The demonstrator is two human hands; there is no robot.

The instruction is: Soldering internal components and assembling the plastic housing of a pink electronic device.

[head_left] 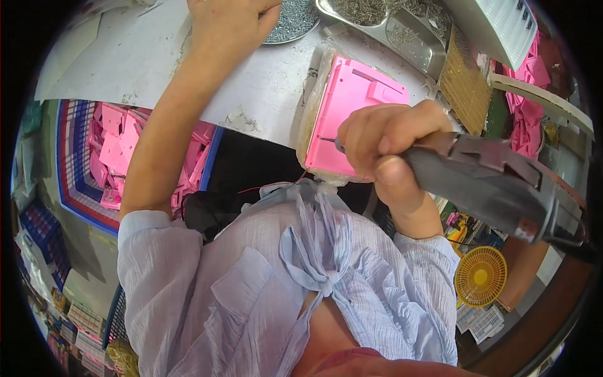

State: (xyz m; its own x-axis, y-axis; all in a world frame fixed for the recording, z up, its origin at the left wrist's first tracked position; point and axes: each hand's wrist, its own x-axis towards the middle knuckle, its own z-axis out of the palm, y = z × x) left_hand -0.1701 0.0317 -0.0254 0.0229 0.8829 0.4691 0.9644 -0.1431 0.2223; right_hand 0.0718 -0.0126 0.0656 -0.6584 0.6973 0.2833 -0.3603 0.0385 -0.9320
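My right hand (396,135) is wrapped around a dark grey electric screwdriver (483,182). Its thin bit points left, with the tip over the left side of a pink plastic panel (342,94). Whether the tip touches the panel I cannot tell. The panel rests in a holder wrapped in clear plastic (308,135) at the table's near edge. Toward the far edge, my left hand (235,19) reaches beside a round metal tray of small silvery screws (289,22). Most of its fingers lie beyond the top of the view, so what they do is hidden.
A divided metal tray (402,41) with small metal parts stands at the far right of the white table (264,81). Left below the table is a blue and white basket (78,169) of pink plastic parts. A yellow basket (480,276) sits at lower right.
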